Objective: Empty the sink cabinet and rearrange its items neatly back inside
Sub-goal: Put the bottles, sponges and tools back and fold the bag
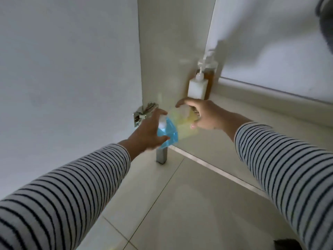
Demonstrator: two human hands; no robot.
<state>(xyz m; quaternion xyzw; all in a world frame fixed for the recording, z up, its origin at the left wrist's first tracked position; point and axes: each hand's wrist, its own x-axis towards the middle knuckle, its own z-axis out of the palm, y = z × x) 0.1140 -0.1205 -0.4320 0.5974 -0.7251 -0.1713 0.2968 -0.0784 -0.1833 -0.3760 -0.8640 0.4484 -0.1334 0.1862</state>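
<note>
A: Blue bottle (pixel 168 133) is gripped by the curled left hand (pixel 147 131); the right hand (pixel 201 114) curls round the yellow bottle (pixel 182 121), both at the cabinet mouth.
B: Risk?
A: Bottles touch; they could clip the white pump bottle (pixel 197 86) just behind.

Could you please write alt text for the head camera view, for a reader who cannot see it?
A person in striped sleeves holds a blue bottle in the left hand and a yellow bottle in the right hand, at the open sink cabinet. A white pump bottle and an amber pump bottle stand in its back corner.
</note>
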